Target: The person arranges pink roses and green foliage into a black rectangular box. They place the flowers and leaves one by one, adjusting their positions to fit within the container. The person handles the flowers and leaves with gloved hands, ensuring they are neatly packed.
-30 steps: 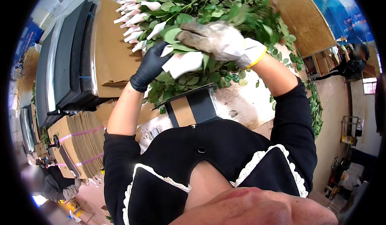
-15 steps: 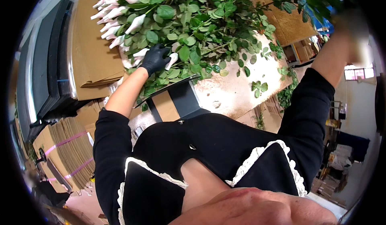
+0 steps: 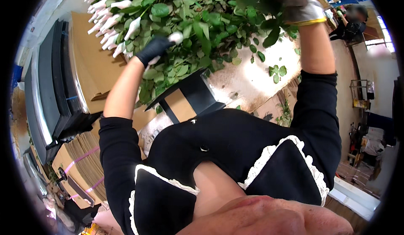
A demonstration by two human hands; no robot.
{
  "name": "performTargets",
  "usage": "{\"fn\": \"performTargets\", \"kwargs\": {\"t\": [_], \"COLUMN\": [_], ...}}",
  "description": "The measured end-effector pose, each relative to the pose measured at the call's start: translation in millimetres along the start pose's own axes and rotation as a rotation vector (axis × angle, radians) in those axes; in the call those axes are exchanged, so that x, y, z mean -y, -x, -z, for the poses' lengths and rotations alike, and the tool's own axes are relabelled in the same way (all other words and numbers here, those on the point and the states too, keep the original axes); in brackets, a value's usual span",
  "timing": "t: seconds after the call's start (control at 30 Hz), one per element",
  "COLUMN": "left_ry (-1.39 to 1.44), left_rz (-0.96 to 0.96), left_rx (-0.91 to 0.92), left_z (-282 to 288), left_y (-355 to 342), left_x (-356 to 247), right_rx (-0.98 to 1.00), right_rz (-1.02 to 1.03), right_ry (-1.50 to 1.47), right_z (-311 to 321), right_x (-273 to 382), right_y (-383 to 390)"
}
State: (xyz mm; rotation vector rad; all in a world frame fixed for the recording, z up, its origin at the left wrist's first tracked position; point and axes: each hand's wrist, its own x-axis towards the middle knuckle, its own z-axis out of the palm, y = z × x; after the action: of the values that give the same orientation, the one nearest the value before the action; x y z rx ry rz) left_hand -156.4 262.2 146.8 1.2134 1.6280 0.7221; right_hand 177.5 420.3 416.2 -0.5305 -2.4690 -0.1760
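Note:
A big pile of leafy green flower stems (image 3: 185,12) lies on the work table, with many buds in white sleeves (image 3: 110,22) along its left side. My left hand (image 3: 153,50), in a black glove, is closed at the near side of the pile. At its fingertips is a white-sleeved flower bud (image 3: 175,38), and another white sleeve shows just below the hand. My right hand (image 3: 301,3), in a grey-white glove with a yellow cuff, is raised over the right end of the pile. It is closed around dark leafy stems (image 3: 256,1), its fingers blurred.
A dark open-sided stand with a brown strip (image 3: 181,104) is at the table's near edge, by my chest. Loose leaves (image 3: 277,73) lie on the pale tabletop (image 3: 235,83). Cardboard sheets (image 3: 88,54) and bundled cardboard (image 3: 80,161) stand at left. Another person (image 3: 353,25) is far right.
My right hand has come in from the right edge to the pile's right end, bringing leafy stems. The left hand has closed by a white-sleeved bud. The view has shifted slightly.

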Motion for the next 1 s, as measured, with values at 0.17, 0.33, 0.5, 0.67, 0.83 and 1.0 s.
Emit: {"fn": "performTargets", "kwargs": {"t": [0.17, 0.33, 0.5, 0.67, 0.83, 1.0], "left_ry": [0.127, 0.348, 0.220, -0.680, -0.772, -0.694], "left_rz": [-0.333, -0.431, -0.647, -0.336, -0.178, -0.462], "left_rx": [-0.312, -0.322, -0.377, -0.496, -0.455, -0.769], "left_z": [26.2, 8.0, -18.5, -16.3, -1.9, 3.8], "left_y": [33.9, 61.2, 59.6, 34.2, 39.8, 71.1], "left_x": [-95.3, -126.6, -59.4, 111.1, 68.7, -10.2], "right_rx": [0.242, 0.403, 0.465, -0.163, 0.127, 0.745], "right_rz": [0.111, 0.286, 0.182, -0.153, -0.257, -0.069], "right_ry": [-0.345, -0.543, -0.556, -0.296, -0.296, -0.553], "right_z": [-72.6, -86.9, -14.8, 3.6, -10.3, -105.3], "right_x": [75.9, 80.6, 34.0, -42.6, -44.2, 36.4], "right_y": [-6.3, -15.6, -21.4, -0.9, 33.2, 52.7]}}
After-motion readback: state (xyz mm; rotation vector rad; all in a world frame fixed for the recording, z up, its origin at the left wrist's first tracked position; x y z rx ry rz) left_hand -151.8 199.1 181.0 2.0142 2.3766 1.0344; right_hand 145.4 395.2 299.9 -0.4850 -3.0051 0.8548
